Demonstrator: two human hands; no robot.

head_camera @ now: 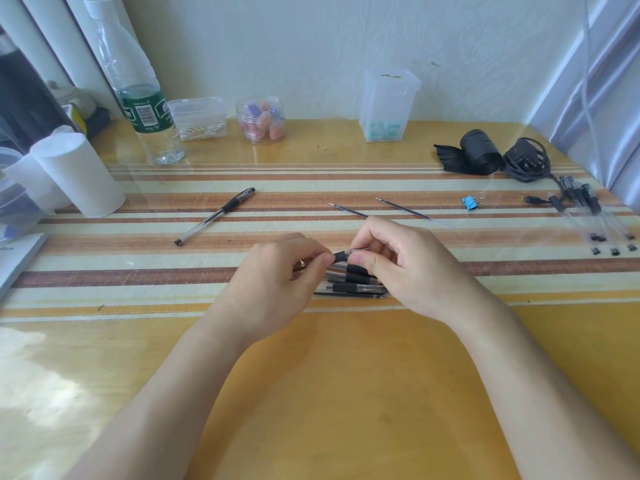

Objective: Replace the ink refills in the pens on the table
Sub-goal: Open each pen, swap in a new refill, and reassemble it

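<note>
Centre, just above the striped mat (138, 271): left hand (277, 271), thumb and fingertips pinching the black grip end of a clear pen (341, 255); right hand (408, 268), thumb and curled fingers gripping the clear barrel of the same pen. Pen held roughly level between the two hands.

Directly beneath, a pile of pens (353, 287) lying on the mat, largely covered by both hands; number not countable.

Behind the right hand, a refill (348, 210) with its rear end hidden by the knuckles; to its right, a second refill (403, 208), apart from the first.

Left of centre, a single pen (216, 215) lying slantwise across the stripes, well apart from the hands.

Right of the refills, a blue binder clip (469, 202). At the far right of the mat, a group of pens (588, 216) with clear barrels, loosely fanned. Beyond these, a black roll (479, 152) beside a coiled black cable (524, 161).

Along the back, left to right: water bottle (142, 98), clear box (199, 117) holding cotton swabs, round jar (260, 119) of pastel pieces, tall translucent box (388, 105).

At the left edge, a white paper roll (79, 174) standing upright; nearer, the corner of a booklet (17, 261).

Surface: glossy yellow wooden table (346, 393), with cream, orange and brown stripes of the mat running crosswise.

Room: pale textured wall (311, 46) behind; pale panels or folds at the right edge, kind not discernible.
</note>
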